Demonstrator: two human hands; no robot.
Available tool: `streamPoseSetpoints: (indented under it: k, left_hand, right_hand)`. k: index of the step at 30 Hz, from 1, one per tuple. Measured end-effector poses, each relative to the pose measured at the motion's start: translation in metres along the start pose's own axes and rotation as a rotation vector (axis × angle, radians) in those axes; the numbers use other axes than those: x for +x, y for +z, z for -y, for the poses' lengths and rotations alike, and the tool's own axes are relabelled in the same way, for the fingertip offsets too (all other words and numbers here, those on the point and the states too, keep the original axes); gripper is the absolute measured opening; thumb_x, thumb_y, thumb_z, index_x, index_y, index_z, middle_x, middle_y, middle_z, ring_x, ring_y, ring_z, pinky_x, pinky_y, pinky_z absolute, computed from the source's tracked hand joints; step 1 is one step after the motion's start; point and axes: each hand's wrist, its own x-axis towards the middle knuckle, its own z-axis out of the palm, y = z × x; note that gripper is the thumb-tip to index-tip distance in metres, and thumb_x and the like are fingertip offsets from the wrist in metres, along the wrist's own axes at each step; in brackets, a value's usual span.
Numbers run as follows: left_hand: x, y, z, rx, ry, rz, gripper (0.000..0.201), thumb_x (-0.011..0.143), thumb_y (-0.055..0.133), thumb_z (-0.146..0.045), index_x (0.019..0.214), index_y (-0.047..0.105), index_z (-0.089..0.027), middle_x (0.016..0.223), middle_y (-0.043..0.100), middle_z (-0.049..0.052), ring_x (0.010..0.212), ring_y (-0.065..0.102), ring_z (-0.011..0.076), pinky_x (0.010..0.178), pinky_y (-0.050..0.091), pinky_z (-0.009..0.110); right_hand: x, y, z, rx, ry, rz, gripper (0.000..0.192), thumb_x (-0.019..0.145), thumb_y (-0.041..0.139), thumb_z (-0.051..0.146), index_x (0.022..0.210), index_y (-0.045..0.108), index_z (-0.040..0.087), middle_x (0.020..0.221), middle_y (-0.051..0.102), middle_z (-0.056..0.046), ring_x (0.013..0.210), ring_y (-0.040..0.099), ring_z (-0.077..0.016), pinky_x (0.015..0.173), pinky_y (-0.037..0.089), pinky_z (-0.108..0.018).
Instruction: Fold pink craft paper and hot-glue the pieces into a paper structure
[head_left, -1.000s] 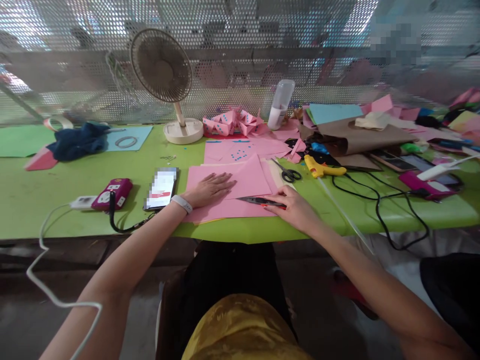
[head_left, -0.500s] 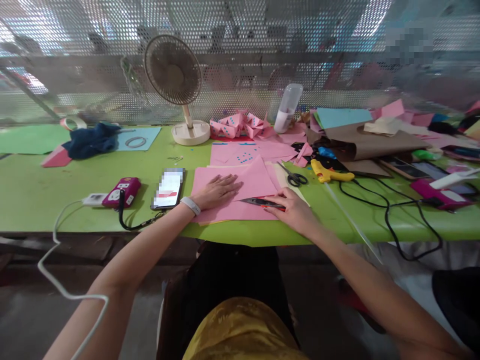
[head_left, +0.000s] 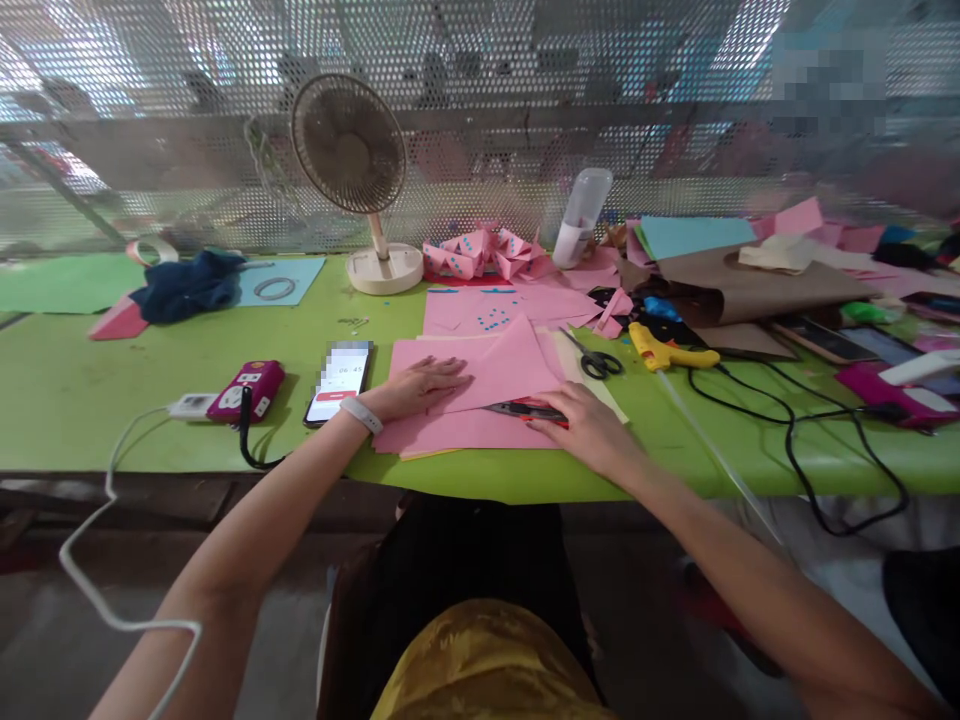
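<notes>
Our left hand [head_left: 416,385] lies flat and open, fingers spread, pressing the pink paper [head_left: 480,395] onto the green table [head_left: 150,380], with the phone [head_left: 339,382] just beside our wrist. To its right, our right hand [head_left: 581,420] closes around the utility knife [head_left: 525,410]. The knife's long axis runs left to right along the folded sheet's near edge, its tip pointing toward the left hand, which lies near the tip. Scissors [head_left: 596,362] and a yellow glue gun [head_left: 664,352] lie farther right.
</notes>
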Motion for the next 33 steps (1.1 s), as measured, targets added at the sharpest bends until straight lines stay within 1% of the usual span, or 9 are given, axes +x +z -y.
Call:
streamPoseSetpoints:
  k: [2,5,9,13,16,19,25,28,33]
  left_hand:
    - [-0.001,0.002,-0.001,0.019,0.006,-0.003,0.046,0.103,0.025,-0.031,0.147,0.038,-0.031,0.159,0.026,0.0,0.147,0.019,0.0144,0.12,0.011,0.038]
    - [-0.001,0.002,0.0,0.031,0.018,-0.006,0.045,0.103,0.027,-0.029,0.147,0.038,-0.03,0.159,0.027,0.001,0.147,0.02,0.0146,0.12,0.012,0.039]
    - [-0.001,0.001,0.001,0.027,0.013,-0.004,0.045,0.103,0.027,-0.031,0.147,0.038,-0.031,0.159,0.027,0.002,0.147,0.021,0.0152,0.12,0.013,0.04]
    - [0.0,0.0,-0.001,0.012,0.009,0.003,0.045,0.103,0.026,-0.033,0.147,0.039,-0.031,0.159,0.027,0.001,0.147,0.02,0.0151,0.12,0.012,0.039]
    - [0.0,-0.001,-0.002,0.0,0.002,0.007,0.045,0.103,0.027,-0.036,0.147,0.038,-0.032,0.159,0.026,0.0,0.147,0.02,0.0147,0.12,0.012,0.039]
    - [0.0,-0.001,-0.002,-0.009,-0.005,0.012,0.045,0.103,0.026,-0.036,0.146,0.038,-0.033,0.159,0.026,-0.001,0.147,0.02,0.0146,0.12,0.011,0.038]
    - [0.001,0.0,-0.002,-0.023,-0.01,0.006,0.045,0.103,0.026,-0.037,0.146,0.039,-0.033,0.159,0.026,-0.001,0.147,0.02,0.0139,0.12,0.01,0.038]
    - [0.0,-0.001,-0.004,-0.031,-0.02,0.005,0.045,0.103,0.026,-0.038,0.146,0.04,-0.032,0.159,0.026,-0.001,0.147,0.02,0.0141,0.12,0.01,0.037]
    - [-0.001,-0.003,-0.007,-0.04,-0.026,0.016,0.046,0.103,0.025,-0.038,0.146,0.039,-0.032,0.159,0.026,-0.001,0.147,0.02,0.0141,0.12,0.009,0.037]
  right_hand:
    - [0.003,0.002,0.002,0.004,-0.015,-0.014,0.026,0.087,0.066,0.035,0.109,0.069,0.021,0.103,0.065,-0.009,0.103,0.061,-0.026,0.089,0.053,-0.041]
    - [0.004,0.002,0.004,0.013,-0.037,-0.009,0.021,0.088,0.065,0.034,0.104,0.069,0.02,0.097,0.065,-0.008,0.1,0.062,-0.0252,0.088,0.053,-0.041]
    - [0.0,-0.001,0.002,0.042,-0.072,0.014,0.023,0.089,0.063,0.036,0.105,0.07,0.021,0.094,0.063,-0.008,0.096,0.062,-0.0233,0.086,0.053,-0.039]
    - [-0.003,0.0,0.0,0.063,-0.071,-0.005,0.025,0.089,0.063,0.037,0.108,0.069,0.022,0.095,0.063,-0.008,0.093,0.062,-0.0225,0.085,0.053,-0.039]
    - [0.002,0.003,0.004,0.066,-0.079,-0.007,0.024,0.088,0.064,0.037,0.107,0.07,0.022,0.094,0.064,-0.007,0.096,0.062,-0.0238,0.085,0.053,-0.039]
    - [0.006,0.004,0.009,0.077,-0.091,0.022,0.023,0.089,0.063,0.038,0.105,0.071,0.023,0.095,0.064,-0.007,0.096,0.062,-0.0238,0.086,0.052,-0.039]
    - [0.007,0.003,0.013,0.104,-0.086,0.045,0.024,0.09,0.061,0.038,0.108,0.07,0.026,0.095,0.063,-0.007,0.097,0.061,-0.0231,0.086,0.052,-0.038]
    - [0.01,0.006,0.015,0.097,-0.094,0.043,0.023,0.09,0.062,0.038,0.106,0.071,0.025,0.095,0.064,-0.007,0.097,0.062,-0.0237,0.087,0.052,-0.039]
    - [0.012,0.006,0.019,0.134,-0.116,0.059,0.025,0.09,0.061,0.038,0.107,0.07,0.022,0.095,0.063,-0.008,0.097,0.062,-0.024,0.085,0.052,-0.038]
